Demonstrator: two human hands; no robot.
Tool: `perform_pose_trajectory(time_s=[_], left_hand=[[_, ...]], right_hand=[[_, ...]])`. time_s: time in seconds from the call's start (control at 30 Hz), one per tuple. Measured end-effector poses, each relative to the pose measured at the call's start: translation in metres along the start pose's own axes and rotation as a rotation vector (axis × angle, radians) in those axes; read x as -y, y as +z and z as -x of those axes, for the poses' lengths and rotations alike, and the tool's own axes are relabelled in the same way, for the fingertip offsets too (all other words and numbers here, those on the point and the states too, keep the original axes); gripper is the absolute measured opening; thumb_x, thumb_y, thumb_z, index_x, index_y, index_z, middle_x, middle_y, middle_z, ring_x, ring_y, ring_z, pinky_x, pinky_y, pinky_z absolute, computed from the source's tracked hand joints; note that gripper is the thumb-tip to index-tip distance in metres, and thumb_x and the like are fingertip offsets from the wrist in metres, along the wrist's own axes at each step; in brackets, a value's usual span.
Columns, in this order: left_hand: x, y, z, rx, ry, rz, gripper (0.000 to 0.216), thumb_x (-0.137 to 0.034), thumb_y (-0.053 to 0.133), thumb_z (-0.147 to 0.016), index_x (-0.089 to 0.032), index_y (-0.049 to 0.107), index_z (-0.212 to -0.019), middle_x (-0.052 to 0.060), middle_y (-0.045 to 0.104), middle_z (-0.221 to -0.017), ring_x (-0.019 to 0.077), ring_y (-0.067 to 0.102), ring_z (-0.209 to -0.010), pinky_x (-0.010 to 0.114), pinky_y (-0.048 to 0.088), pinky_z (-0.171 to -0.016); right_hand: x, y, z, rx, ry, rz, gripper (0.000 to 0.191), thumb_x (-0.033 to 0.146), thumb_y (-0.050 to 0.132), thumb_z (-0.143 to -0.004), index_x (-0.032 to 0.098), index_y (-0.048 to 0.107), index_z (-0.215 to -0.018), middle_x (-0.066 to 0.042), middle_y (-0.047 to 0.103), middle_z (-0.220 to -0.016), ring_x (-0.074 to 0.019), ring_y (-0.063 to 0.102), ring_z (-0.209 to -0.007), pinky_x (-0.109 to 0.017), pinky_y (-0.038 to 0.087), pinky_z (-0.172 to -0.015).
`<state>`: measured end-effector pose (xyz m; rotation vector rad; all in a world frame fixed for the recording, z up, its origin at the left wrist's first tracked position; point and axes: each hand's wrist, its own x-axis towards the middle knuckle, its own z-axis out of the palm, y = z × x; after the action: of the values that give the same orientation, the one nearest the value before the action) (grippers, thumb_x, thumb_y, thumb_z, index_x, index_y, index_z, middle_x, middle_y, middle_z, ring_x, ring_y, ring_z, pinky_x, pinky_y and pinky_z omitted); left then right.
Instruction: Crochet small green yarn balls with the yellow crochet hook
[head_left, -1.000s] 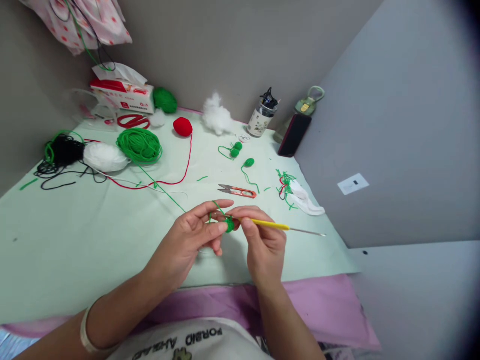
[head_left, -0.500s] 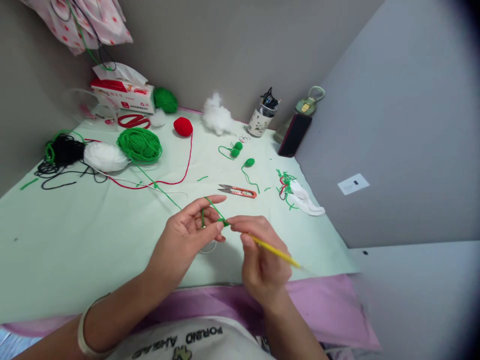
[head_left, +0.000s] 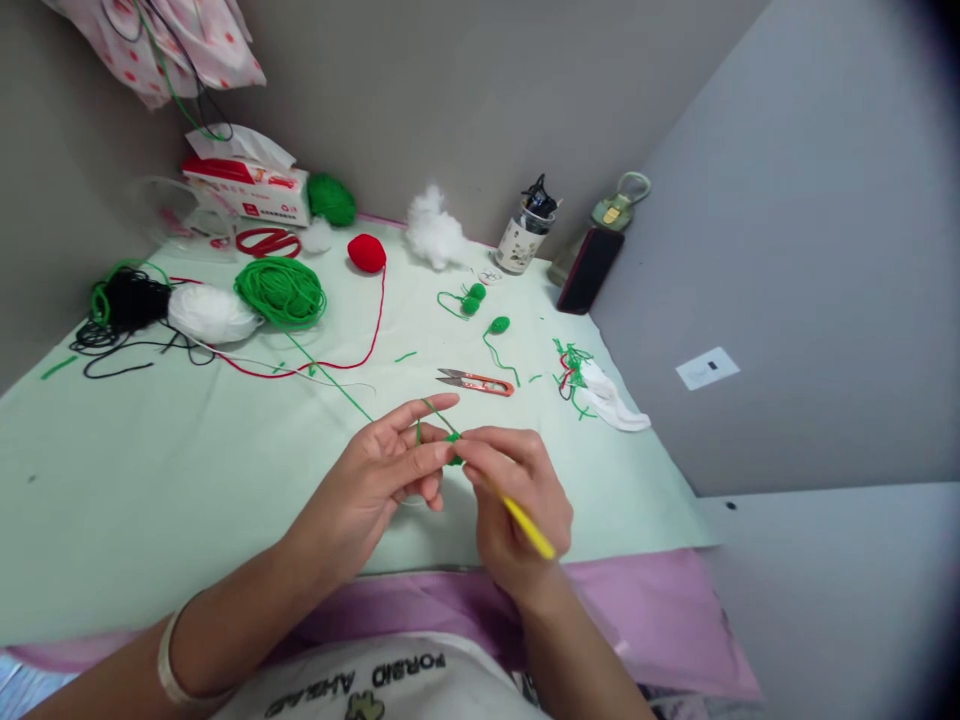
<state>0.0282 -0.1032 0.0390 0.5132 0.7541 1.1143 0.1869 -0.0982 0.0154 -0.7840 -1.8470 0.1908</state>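
Observation:
Between thumb and fingers, my left hand (head_left: 394, 455) pinches a small green crochet piece (head_left: 454, 450). Green yarn (head_left: 341, 388) runs over its raised index finger and back to a loose green skein (head_left: 280, 292). My right hand (head_left: 521, 500) grips a crochet hook with a yellow handle (head_left: 531, 525); the hook's tip is hidden at the piece, where both hands meet. Just beyond the fingers lie orange thread snips (head_left: 476, 382). Farther back are small green crocheted balls (head_left: 470, 300) and a single one (head_left: 499, 325) with a yarn tail.
At the left lie white yarn (head_left: 214, 313), black yarn (head_left: 135, 302) and red-handled scissors (head_left: 268, 242). A red yarn ball (head_left: 367, 253), white stuffing (head_left: 435, 230), a pen jar (head_left: 523, 238) and a phone (head_left: 591, 270) stand toward the back. Yarn scraps (head_left: 571, 365) lie right.
The yellow hook has swung to a steeper angle, its handle end lower and nearer me. My hands have drawn closer together at the green piece, my left shifting slightly right.

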Motion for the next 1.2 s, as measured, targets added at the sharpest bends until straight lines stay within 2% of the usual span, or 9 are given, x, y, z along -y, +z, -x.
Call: perform_pose_trajectory(time_s=[0.17, 0.27, 0.37, 0.47, 0.53, 0.67, 0.83, 1.03, 1.2], left_hand=[[0.001, -0.005, 0.000, 0.045, -0.090, 0.100, 0.052, -0.024, 0.086, -0.081, -0.013, 0.069, -0.129, -0.007, 0.056, -0.064, 0.0026, 0.047, -0.051, 0.013, 0.045, -0.050], [0.002, -0.006, 0.000, 0.067, -0.110, 0.095, 0.053, -0.025, 0.086, -0.081, -0.014, 0.069, -0.129, -0.007, 0.055, -0.064, 0.0023, 0.047, -0.049, 0.013, 0.044, -0.048], [0.004, -0.003, 0.000, 0.003, 0.016, -0.012, 0.056, -0.021, 0.087, -0.079, -0.019, 0.068, -0.131, -0.006, 0.062, -0.074, 0.0030, 0.053, -0.052, 0.014, 0.047, -0.050], [0.006, -0.001, 0.000, -0.079, 0.126, -0.069, 0.058, -0.020, 0.088, -0.077, -0.021, 0.066, -0.131, -0.006, 0.065, -0.080, 0.0041, 0.056, -0.054, 0.016, 0.049, -0.051], [0.005, -0.002, 0.000, -0.051, 0.046, -0.018, 0.053, -0.023, 0.086, -0.080, -0.018, 0.067, -0.130, -0.007, 0.060, -0.069, 0.0039, 0.052, -0.050, 0.016, 0.046, -0.048], [-0.001, -0.006, -0.002, -0.007, -0.084, 0.090, 0.040, -0.021, 0.083, -0.083, -0.013, 0.073, -0.121, -0.011, 0.042, -0.055, 0.0014, 0.035, -0.044, 0.012, 0.038, -0.043], [-0.001, -0.003, 0.001, 0.005, 0.032, 0.001, 0.035, -0.021, 0.082, -0.083, -0.021, 0.076, -0.118, -0.008, 0.053, -0.067, 0.0007, 0.043, -0.043, 0.015, 0.041, -0.043], [0.010, 0.001, 0.001, -0.042, 0.126, -0.115, 0.036, -0.023, 0.084, -0.082, -0.025, 0.077, -0.117, -0.005, 0.063, -0.085, 0.0020, 0.055, -0.050, 0.017, 0.047, -0.051], [0.008, -0.001, -0.003, 0.002, -0.042, 0.058, 0.036, -0.024, 0.083, -0.083, -0.019, 0.078, -0.118, -0.008, 0.047, -0.058, 0.0030, 0.041, -0.046, 0.014, 0.041, -0.046]], right_hand=[[-0.006, 0.005, 0.009, -0.053, -0.155, 0.116, 0.043, 0.004, 0.062, -0.094, 0.026, 0.071, -0.129, -0.009, 0.073, -0.112, -0.0219, 0.071, -0.101, -0.036, 0.064, -0.079], [-0.008, 0.001, 0.003, -0.046, -0.089, -0.054, 0.039, 0.005, 0.059, -0.096, 0.027, 0.072, -0.125, -0.007, 0.075, -0.109, -0.0215, 0.072, -0.096, -0.038, 0.063, -0.075], [-0.005, -0.004, -0.003, 0.012, 0.048, -0.154, 0.034, 0.008, 0.056, -0.097, 0.028, 0.071, -0.120, -0.005, 0.076, -0.100, -0.0202, 0.072, -0.089, -0.037, 0.062, -0.073], [-0.001, -0.004, 0.001, 0.044, 0.013, 0.043, 0.037, 0.007, 0.058, -0.096, 0.027, 0.070, -0.124, -0.007, 0.075, -0.104, -0.0212, 0.072, -0.095, -0.036, 0.062, -0.077], [0.001, -0.003, 0.005, -0.009, -0.058, 0.116, 0.041, 0.006, 0.059, -0.095, 0.029, 0.070, -0.127, -0.008, 0.074, -0.111, -0.0220, 0.072, -0.101, -0.035, 0.061, -0.079], [0.000, -0.001, 0.002, -0.087, 0.219, -0.244, 0.028, 0.012, 0.056, -0.100, 0.027, 0.075, -0.114, -0.005, 0.073, -0.097, -0.0186, 0.070, -0.086, -0.034, 0.059, -0.073], [-0.004, 0.001, -0.008, -0.148, 0.478, -0.627, 0.020, 0.022, 0.057, -0.102, 0.026, 0.076, -0.097, -0.002, 0.071, -0.088, -0.0146, 0.064, -0.071, -0.031, 0.055, -0.062], [0.003, 0.003, -0.004, -0.066, 0.307, -0.313, 0.025, 0.011, 0.058, -0.099, 0.027, 0.075, -0.108, -0.003, 0.075, -0.096, -0.0172, 0.070, -0.088, -0.033, 0.059, -0.074], [0.002, 0.001, -0.001, 0.001, 0.061, -0.009, 0.031, 0.007, 0.061, -0.096, 0.026, 0.075, -0.117, -0.008, 0.073, -0.109, -0.0196, 0.070, -0.097, -0.035, 0.060, -0.080]])
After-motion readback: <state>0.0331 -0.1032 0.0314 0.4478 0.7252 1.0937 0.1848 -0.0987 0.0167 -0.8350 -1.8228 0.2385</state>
